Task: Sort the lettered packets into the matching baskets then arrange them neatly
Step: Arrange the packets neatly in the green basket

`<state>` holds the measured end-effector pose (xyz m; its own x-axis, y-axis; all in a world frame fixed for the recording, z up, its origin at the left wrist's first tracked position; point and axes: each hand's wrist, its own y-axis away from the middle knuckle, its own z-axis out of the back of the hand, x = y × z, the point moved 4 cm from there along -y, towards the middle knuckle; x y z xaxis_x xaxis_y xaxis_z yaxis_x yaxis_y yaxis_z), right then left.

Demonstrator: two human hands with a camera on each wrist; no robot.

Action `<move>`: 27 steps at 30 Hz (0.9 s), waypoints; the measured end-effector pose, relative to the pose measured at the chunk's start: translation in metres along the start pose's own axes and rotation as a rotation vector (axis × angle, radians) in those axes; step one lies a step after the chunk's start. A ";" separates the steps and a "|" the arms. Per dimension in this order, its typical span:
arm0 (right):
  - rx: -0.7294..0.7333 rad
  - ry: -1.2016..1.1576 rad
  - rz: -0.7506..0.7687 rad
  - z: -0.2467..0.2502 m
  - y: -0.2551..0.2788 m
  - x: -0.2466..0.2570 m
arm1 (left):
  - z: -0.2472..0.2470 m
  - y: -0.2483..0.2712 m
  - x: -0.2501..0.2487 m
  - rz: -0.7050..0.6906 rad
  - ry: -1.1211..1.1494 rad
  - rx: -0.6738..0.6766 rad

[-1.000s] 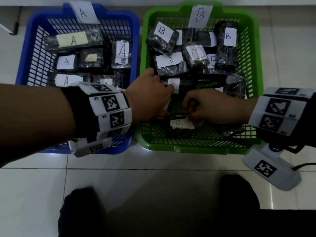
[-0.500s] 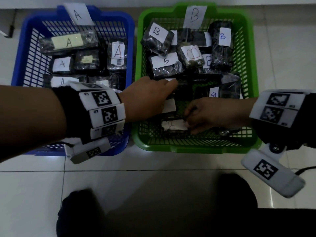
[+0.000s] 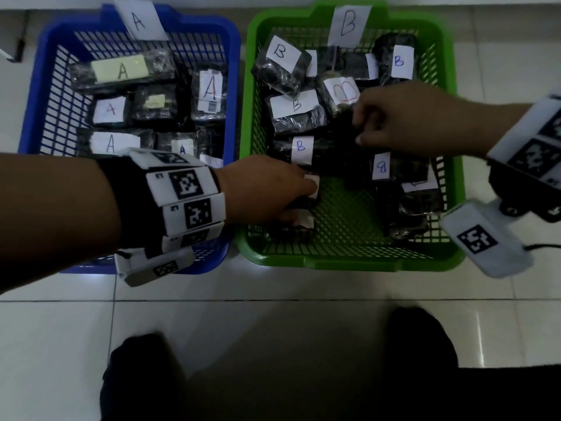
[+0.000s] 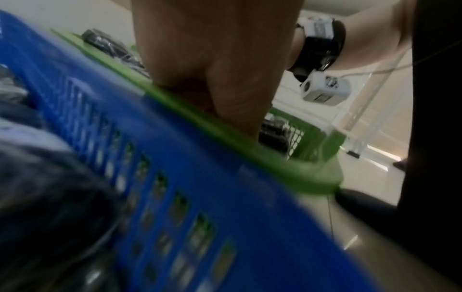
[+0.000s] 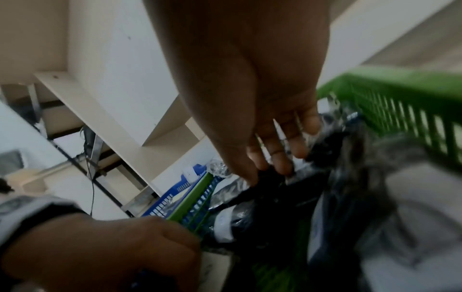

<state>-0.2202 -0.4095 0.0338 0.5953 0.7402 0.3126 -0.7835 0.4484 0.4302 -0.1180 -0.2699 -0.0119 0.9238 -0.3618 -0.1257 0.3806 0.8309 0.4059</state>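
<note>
Two hands: both inside green basket (image 3: 349, 262).
Left hand (image 3: 267, 189): fingers curled on near-left packet (image 3: 299, 205).
Right hand (image 3: 406, 120): pinching dark middle packet (image 3: 337, 147).
Handling: probably light, soft, slippery wrap; take by edges.

left hand (image 3: 267, 189) hiding its packet's letter, blue basket (image 4: 225, 227) blurred at wrist
</note>
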 end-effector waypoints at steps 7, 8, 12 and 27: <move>0.236 0.368 -0.021 -0.023 0.004 -0.011 | 0.008 -0.009 -0.002 -0.004 -0.144 0.099; 0.251 0.338 -0.022 -0.024 0.005 -0.010 | 0.009 -0.011 -0.006 -0.028 -0.137 0.085; 0.203 0.125 -0.070 -0.007 0.007 -0.012 | 0.015 -0.032 -0.033 -0.054 0.152 0.070; -0.030 -0.533 -0.320 0.038 0.017 -0.073 | 0.024 -0.102 -0.041 0.376 1.046 0.039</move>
<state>-0.2700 -0.4749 0.0504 0.8024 0.2184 0.5555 -0.5517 0.6265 0.5506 -0.1963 -0.3499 -0.0268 0.5674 0.4604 -0.6827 0.0847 0.7921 0.6045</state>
